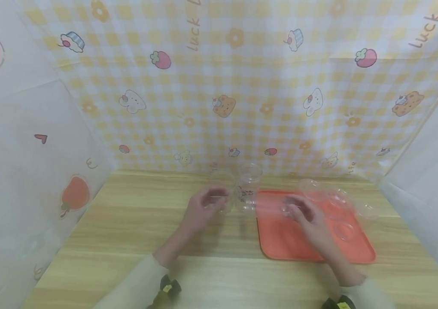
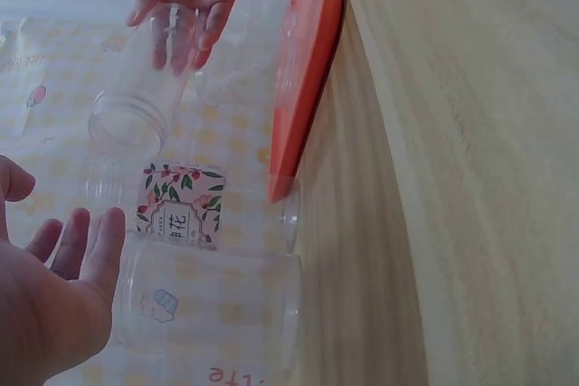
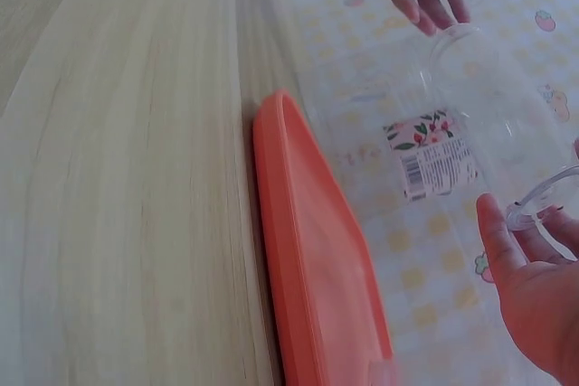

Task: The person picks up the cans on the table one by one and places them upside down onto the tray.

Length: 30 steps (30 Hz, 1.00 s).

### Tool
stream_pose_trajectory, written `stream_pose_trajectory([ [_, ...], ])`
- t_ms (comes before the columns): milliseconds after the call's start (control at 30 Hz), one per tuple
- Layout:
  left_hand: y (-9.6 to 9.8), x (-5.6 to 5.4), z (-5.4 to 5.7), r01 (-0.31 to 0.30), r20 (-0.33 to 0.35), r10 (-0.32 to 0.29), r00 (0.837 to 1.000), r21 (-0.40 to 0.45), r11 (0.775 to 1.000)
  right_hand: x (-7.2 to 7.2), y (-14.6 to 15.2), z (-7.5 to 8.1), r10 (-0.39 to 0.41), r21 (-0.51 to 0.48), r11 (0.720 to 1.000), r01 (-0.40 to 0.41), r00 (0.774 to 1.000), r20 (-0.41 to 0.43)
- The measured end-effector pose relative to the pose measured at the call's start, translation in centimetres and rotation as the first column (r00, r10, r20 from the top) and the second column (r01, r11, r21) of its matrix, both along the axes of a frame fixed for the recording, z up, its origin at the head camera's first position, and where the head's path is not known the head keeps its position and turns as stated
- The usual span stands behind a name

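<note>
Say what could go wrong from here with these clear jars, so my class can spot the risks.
1. The right grip holds a tilted jar by one end, so it might slip.
2. The labelled jar and the plain jar stand close together; a bump could topple one against the other.
3. The clear round pieces at the red tray are see-through, so they may be overlooked and knocked.
</note>
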<state>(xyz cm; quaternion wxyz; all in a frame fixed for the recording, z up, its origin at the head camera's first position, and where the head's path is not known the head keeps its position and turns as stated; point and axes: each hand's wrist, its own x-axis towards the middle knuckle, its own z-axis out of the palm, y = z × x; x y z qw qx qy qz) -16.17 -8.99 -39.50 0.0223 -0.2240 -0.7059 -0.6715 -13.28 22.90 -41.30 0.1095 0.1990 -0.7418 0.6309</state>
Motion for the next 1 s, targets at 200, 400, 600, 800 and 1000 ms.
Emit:
stream_pose_trajectory([
  [200,-0.3,-0.5,0.3,-0.049,-0.011,0.049,0.999,0.004,0.999,0.3,0.8,0.2,0.000,0.012,1.000,0.000,1.000,0.008],
  [400,-0.4,-1.1,0.9,-0.087,-0.042,0.087,0.995,0.013,0.996,0.3,1.2,0.1,0.014,-0.056,0.998,-0.014,1.000,0.001],
  [600,-0.7,-2.0,1.0,-0.141,-0.099,0.144,0.985,0.032,0.989,0.4,1.4,0.3,0.000,-0.046,0.999,0.000,1.000,-0.003],
  [800,-1.0,-3.3,1.1,-0.224,-0.186,0.200,0.962,-0.122,0.967,0.6,1.6,0.5,0.005,-0.032,0.999,-0.005,1.000,0.006],
  [1000,-1.1,-4.1,1.3,-0.236,-0.165,0.191,0.968,-0.323,0.916,0.6,1.7,0.7,0.007,-0.001,1.000,-0.007,1.000,0.006],
])
